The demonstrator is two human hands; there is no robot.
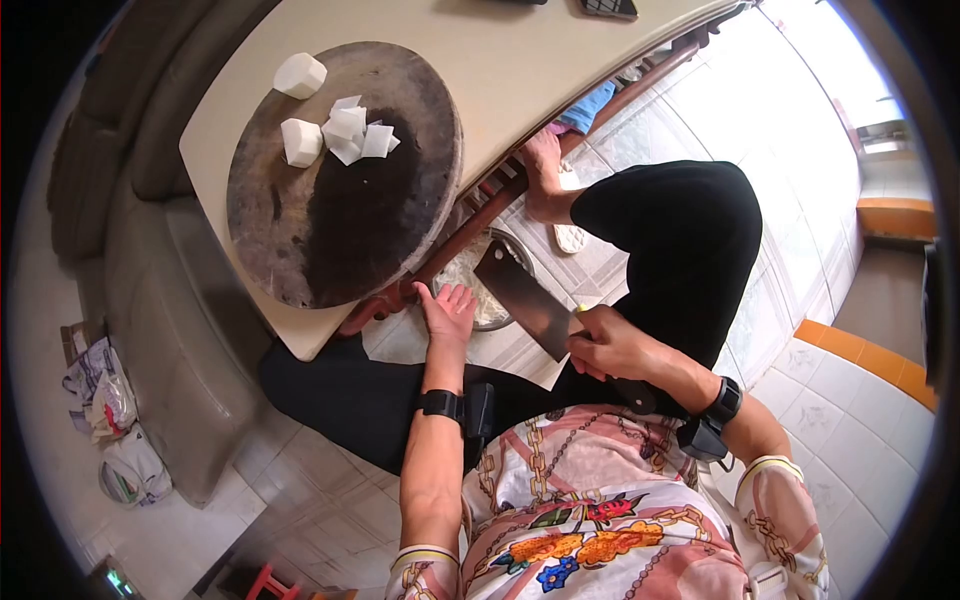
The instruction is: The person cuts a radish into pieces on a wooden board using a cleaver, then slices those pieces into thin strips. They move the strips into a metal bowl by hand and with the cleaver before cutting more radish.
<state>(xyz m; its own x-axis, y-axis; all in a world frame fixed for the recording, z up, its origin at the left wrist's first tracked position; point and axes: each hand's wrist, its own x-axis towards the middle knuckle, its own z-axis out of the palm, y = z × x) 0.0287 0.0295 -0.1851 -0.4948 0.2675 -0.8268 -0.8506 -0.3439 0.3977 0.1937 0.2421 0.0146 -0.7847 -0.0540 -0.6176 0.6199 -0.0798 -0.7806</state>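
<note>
My right hand [612, 345] is wrapped round the dark handle of a cleaver [527, 301], its broad blade pointing up and left, off the board. Over a metal basin [518, 246] on the floor, my left hand [447, 308] is open, fingers apart, with nothing in it. A pale shredded or sliced food [480, 285] fills the basin, partly hidden by the hand and blade. On the round wooden chopping board [420, 130] lie two white vegetable chunks [300, 76] and a small heap of thin white slices [346, 130]. A dark wet patch covers the board's middle.
The board rests on a cream table [530, 60] with a dark wooden frame. A phone [608, 8] lies at its far edge. A grey sofa [190, 330] stands left, with bags [135, 465] beyond it. My knees flank the basin.
</note>
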